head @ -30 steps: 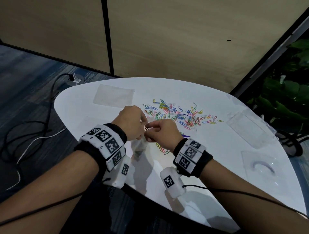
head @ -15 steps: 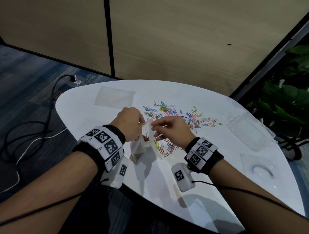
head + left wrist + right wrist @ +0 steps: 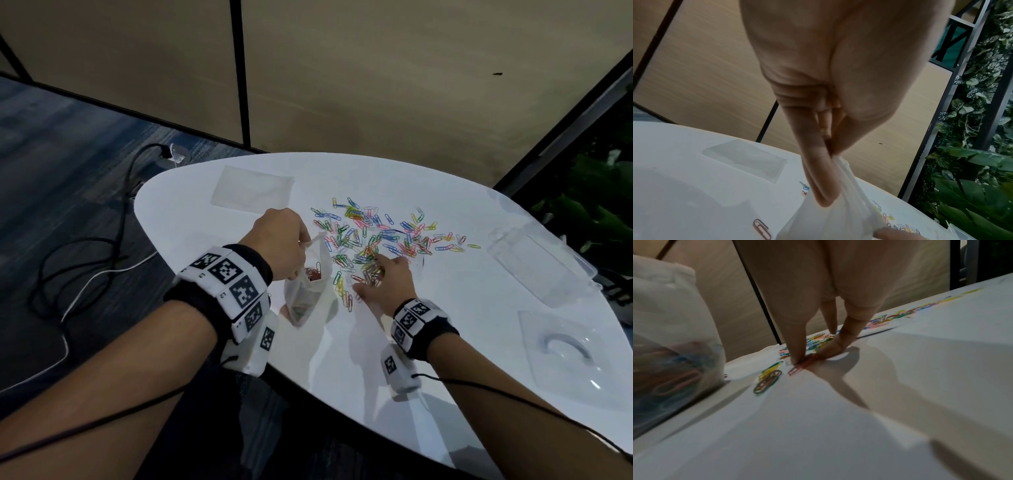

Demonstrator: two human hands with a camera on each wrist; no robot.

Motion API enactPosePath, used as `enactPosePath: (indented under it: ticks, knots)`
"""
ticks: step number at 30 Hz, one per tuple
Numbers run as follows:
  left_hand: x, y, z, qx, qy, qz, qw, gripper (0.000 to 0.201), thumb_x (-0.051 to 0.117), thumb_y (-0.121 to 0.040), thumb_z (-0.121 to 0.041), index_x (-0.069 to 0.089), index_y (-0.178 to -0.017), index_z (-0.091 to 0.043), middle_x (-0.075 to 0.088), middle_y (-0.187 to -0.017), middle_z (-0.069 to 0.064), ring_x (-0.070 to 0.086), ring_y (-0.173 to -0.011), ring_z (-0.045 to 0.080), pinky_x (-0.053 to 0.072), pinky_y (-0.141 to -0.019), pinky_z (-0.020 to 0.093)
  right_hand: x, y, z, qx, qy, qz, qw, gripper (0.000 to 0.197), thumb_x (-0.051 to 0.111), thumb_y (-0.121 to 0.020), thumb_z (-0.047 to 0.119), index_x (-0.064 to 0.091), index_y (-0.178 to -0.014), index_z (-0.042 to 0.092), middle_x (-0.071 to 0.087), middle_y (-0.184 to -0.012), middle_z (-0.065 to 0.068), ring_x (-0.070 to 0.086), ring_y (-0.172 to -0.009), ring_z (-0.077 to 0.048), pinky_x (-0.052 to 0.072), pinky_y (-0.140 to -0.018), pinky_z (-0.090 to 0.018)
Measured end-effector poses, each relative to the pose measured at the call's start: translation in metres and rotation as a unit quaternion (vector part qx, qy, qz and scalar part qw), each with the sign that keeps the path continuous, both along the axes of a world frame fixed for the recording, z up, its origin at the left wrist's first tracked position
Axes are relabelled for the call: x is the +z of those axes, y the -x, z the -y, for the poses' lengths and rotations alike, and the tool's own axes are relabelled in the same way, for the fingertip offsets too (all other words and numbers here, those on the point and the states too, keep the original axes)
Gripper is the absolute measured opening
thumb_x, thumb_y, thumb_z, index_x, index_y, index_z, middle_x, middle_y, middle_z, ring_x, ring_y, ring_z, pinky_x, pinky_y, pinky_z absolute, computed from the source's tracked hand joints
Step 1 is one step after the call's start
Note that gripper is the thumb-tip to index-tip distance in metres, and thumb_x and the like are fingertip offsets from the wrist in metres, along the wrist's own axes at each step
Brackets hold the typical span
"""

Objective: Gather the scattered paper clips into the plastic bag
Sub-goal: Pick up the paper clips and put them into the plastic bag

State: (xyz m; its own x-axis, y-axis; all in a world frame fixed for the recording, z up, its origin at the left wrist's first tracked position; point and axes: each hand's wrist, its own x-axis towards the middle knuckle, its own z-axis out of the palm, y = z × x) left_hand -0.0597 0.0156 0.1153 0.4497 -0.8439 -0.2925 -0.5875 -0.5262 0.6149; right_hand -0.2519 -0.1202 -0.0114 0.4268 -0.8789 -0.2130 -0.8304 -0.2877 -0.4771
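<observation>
Many coloured paper clips (image 3: 376,233) lie scattered on the white table (image 3: 445,325). My left hand (image 3: 301,240) pinches the rim of the clear plastic bag (image 3: 308,287) and holds it upright to the left of the clips; several clips lie inside it. In the left wrist view the thumb and fingers (image 3: 818,178) squeeze the bag's rim (image 3: 838,219). My right hand (image 3: 371,277) is down on the near edge of the clips. There its thumb and a fingertip pinch a red clip (image 3: 803,364) against the table, with the bag (image 3: 674,353) close on the left.
A flat empty clear bag (image 3: 251,192) lies at the table's back left. A clear plastic box (image 3: 537,267) and a clear tray (image 3: 565,349) sit on the right. Cables (image 3: 85,260) run over the floor on the left, and plants (image 3: 599,205) stand at the right.
My right hand left the bag's mouth, moved right and forward, and came down on the clips. The left hand still holds the bag, now a little further forward.
</observation>
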Motion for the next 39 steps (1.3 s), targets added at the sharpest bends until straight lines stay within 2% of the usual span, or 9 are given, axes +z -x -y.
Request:
enactPosePath:
  ticks: [7, 13, 18, 21, 23, 26, 31, 34, 39]
  knots:
    - [-0.001, 0.003, 0.005, -0.006, -0.004, 0.005, 1.000, 0.022, 0.055, -0.097, -0.006, 0.077, -0.101, -0.010, 0.076, -0.069, 0.010, 0.076, -0.059, 0.019, 0.065, -0.071, 0.035, -0.011, -0.028, 0.019, 0.111, 0.086, -0.148, 0.979, 0.055, 0.055, -0.093, 0.021, 0.039, -0.145, 0.026, 0.027, -0.152, -0.013, 0.039, -0.130, -0.039, 0.040, -0.104, -0.043]
    - [0.000, 0.006, 0.006, -0.003, -0.004, -0.005, 1.000, 0.021, 0.056, -0.098, -0.005, 0.076, -0.105, -0.008, 0.076, -0.073, 0.011, 0.077, -0.061, 0.021, 0.066, -0.070, 0.037, -0.008, -0.025, 0.022, 0.168, 0.165, -0.163, 0.958, 0.018, 0.061, -0.087, 0.003, 0.070, -0.101, 0.007, 0.063, -0.104, -0.013, 0.061, -0.093, -0.026, 0.049, -0.073, -0.028]
    - [0.001, 0.005, 0.007, -0.006, -0.004, 0.001, 1.000, 0.020, 0.056, -0.098, -0.005, 0.075, -0.104, -0.008, 0.073, -0.070, 0.009, 0.076, -0.058, 0.019, 0.066, -0.070, 0.036, 0.018, -0.006, 0.050, 0.027, 0.078, -0.034, 0.996, 0.020, 0.064, -0.084, 0.011, 0.071, -0.070, -0.002, 0.064, -0.062, -0.012, 0.056, -0.059, -0.026, 0.045, -0.065, -0.022]
    - [0.002, 0.006, 0.008, -0.013, -0.006, 0.001, 1.000, 0.022, 0.054, -0.097, -0.002, 0.075, -0.102, -0.007, 0.074, -0.071, 0.010, 0.076, -0.058, 0.018, 0.066, -0.070, 0.036, 0.035, 0.009, 0.071, -0.100, -0.047, 0.066, 0.992, 0.017, 0.075, -0.081, 0.022, 0.077, -0.068, 0.011, 0.073, -0.068, -0.004, 0.068, -0.068, -0.016, 0.056, -0.076, -0.027]
    - [0.003, 0.008, 0.010, -0.014, -0.010, 0.002, 1.000, 0.022, 0.054, -0.097, -0.002, 0.075, -0.100, -0.007, 0.075, -0.070, 0.010, 0.076, -0.058, 0.019, 0.066, -0.070, 0.035, 0.048, 0.012, 0.075, -0.188, -0.168, 0.203, 0.946, 0.009, 0.080, -0.078, 0.016, 0.077, -0.072, 0.009, 0.076, -0.077, -0.010, 0.073, -0.075, -0.019, 0.058, -0.086, -0.033]
    - [0.003, 0.009, 0.012, -0.011, -0.013, 0.007, 1.000, 0.021, 0.055, -0.096, -0.002, 0.076, -0.097, -0.006, 0.076, -0.070, 0.011, 0.076, -0.059, 0.018, 0.066, -0.070, 0.035, 0.075, 0.005, 0.059, -0.209, -0.295, 0.382, 0.851, 0.020, 0.073, -0.082, 0.001, 0.070, -0.098, -0.010, 0.073, -0.095, -0.022, 0.073, -0.076, -0.021, 0.060, -0.076, -0.024]
    - [0.006, 0.013, 0.014, -0.023, -0.017, 0.024, 0.999, 0.016, 0.059, -0.094, -0.004, 0.075, -0.097, -0.008, 0.075, -0.077, 0.009, 0.077, -0.073, 0.024, 0.065, -0.075, 0.036, 0.102, -0.013, 0.006, -0.140, -0.426, 0.456, 0.768, 0.024, 0.067, -0.087, 0.004, 0.066, -0.108, -0.008, 0.073, -0.099, -0.016, 0.072, -0.093, -0.019, 0.057, -0.077, -0.019]
    - [0.008, 0.019, 0.014, -0.027, -0.006, 0.034, 0.999, 0.015, 0.061, -0.092, -0.005, 0.074, -0.099, -0.007, 0.075, -0.089, 0.013, 0.075, -0.085, 0.029, 0.062, -0.083, 0.039, 0.101, -0.027, -0.026, -0.109, -0.425, 0.430, 0.789, 0.021, 0.064, -0.089, 0.000, 0.065, -0.107, -0.010, 0.073, -0.093, -0.016, 0.072, -0.085, -0.020, 0.059, -0.077, -0.022]
    - [0.011, 0.023, 0.013, -0.034, 0.005, 0.033, 0.999, 0.017, 0.061, -0.090, -0.005, 0.077, -0.095, -0.008, 0.070, -0.085, 0.012, 0.074, -0.088, 0.032, 0.062, -0.083, 0.039, 0.084, -0.044, -0.051, -0.011, -0.278, 0.324, 0.904, 0.019, 0.068, -0.081, -0.006, 0.074, -0.096, 0.003, 0.074, -0.093, -0.022, 0.072, -0.082, -0.027, 0.060, -0.082, -0.032]
